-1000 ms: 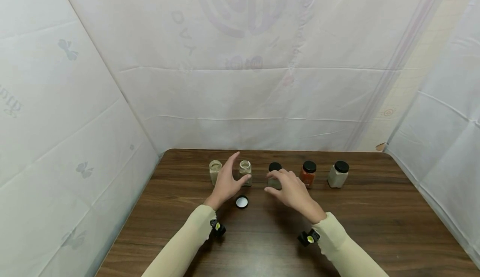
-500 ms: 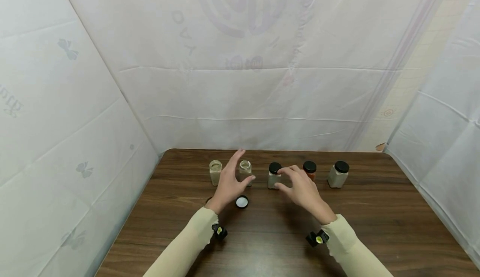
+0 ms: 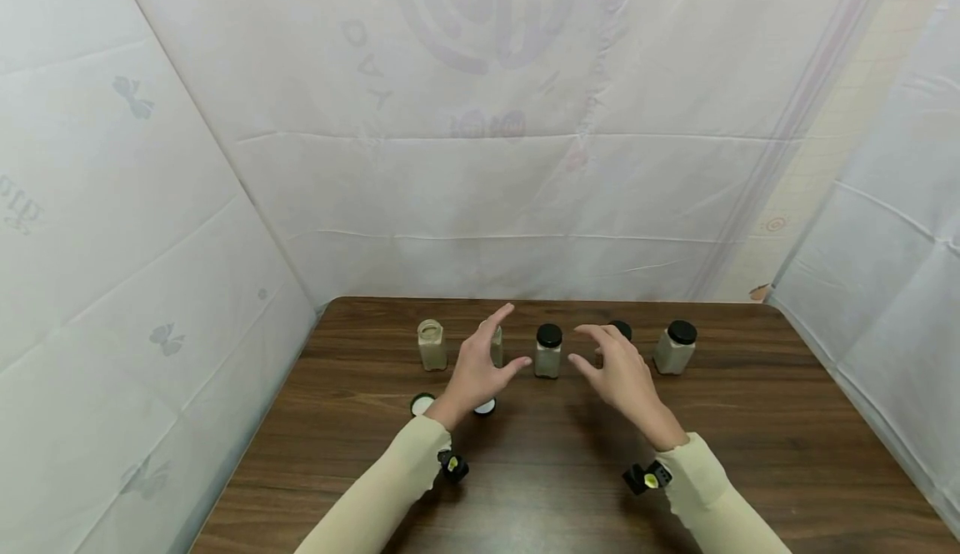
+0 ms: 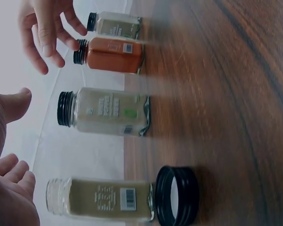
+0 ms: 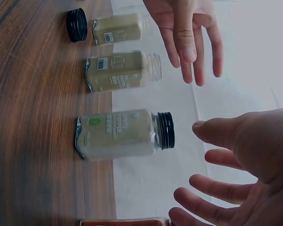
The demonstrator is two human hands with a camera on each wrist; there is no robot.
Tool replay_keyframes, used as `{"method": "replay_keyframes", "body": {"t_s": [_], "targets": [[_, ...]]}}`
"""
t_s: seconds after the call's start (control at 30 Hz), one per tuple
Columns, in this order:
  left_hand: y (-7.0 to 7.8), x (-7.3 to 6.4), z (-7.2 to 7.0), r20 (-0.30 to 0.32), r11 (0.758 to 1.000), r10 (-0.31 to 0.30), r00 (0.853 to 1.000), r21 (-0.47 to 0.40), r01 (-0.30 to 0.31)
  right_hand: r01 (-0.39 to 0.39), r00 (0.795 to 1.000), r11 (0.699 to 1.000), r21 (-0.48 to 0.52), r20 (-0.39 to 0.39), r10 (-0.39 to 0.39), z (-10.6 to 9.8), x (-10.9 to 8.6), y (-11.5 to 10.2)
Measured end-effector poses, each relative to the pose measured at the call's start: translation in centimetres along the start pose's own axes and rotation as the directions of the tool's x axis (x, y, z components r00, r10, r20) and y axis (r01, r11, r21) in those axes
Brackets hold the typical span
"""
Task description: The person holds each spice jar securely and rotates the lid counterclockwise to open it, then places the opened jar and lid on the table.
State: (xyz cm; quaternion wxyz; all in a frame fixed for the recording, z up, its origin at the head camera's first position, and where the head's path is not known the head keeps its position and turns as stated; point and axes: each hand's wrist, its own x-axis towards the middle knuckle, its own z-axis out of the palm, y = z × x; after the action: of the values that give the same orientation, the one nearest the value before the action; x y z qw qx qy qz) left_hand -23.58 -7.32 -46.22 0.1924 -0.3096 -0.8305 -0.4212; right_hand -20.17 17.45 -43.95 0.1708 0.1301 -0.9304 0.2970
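Observation:
A capped glass spice jar (image 3: 548, 362) of pale powder stands upright between the two hands. My left hand (image 3: 477, 371) is to its left, thumb and fingers spread apart, holding nothing. On the other side, my right hand (image 3: 624, 377) hovers with fingers loosely bent and nothing in its grasp. Neither hand touches the capped jar. Behind the left hand, a lidless jar (image 4: 108, 198) of tan powder is partly hidden in the head view. The right hand covers most of the capped jar of orange-red powder (image 4: 115, 55).
Another lidless jar (image 3: 432, 352) stands at the left of the row, and a capped pale jar (image 3: 672, 354) at the right. Two black lids, one by the left wrist (image 3: 422, 405) and one partly covered lid (image 3: 486, 409), lie on the wooden table (image 3: 750, 454).
My left hand has moved right, now covering much of the second lidless jar. The right hand has drawn away rightward from the middle capped jar, exposing it and covering the orange-red one.

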Motion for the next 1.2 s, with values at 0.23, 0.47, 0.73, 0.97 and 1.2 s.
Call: {"method": "replay_keyframes", "body": {"t_s": [0.23,0.47,0.73,0.97,1.2], "targets": [[0.1,0.1,1.3,0.046,0.997,-0.033,0.998,-0.063,0.036,0.006,0.999,1.000,0.003,-0.052,-0.006,-0.2,-0.2,0.8],[0.3,0.4,2.6,0.111,0.989,-0.130,0.985,-0.056,0.137,0.005,0.998,1.000,0.024,-0.066,-0.003,-0.3,-0.2,1.1],[0.2,0.9,4.1,0.185,0.962,-0.255,0.949,-0.054,0.269,0.016,0.997,0.999,0.028,-0.082,-0.013,-0.4,-0.3,1.1],[0.1,1.1,4.9,0.222,0.940,-0.307,0.925,-0.078,0.331,0.010,0.997,1.000,0.023,-0.079,-0.008,-0.4,-0.4,1.2],[-0.1,1.3,5.5,0.223,0.923,-0.355,0.908,-0.068,0.378,0.008,0.996,0.999,0.043,-0.088,-0.004,-0.5,-0.6,1.4]]}}
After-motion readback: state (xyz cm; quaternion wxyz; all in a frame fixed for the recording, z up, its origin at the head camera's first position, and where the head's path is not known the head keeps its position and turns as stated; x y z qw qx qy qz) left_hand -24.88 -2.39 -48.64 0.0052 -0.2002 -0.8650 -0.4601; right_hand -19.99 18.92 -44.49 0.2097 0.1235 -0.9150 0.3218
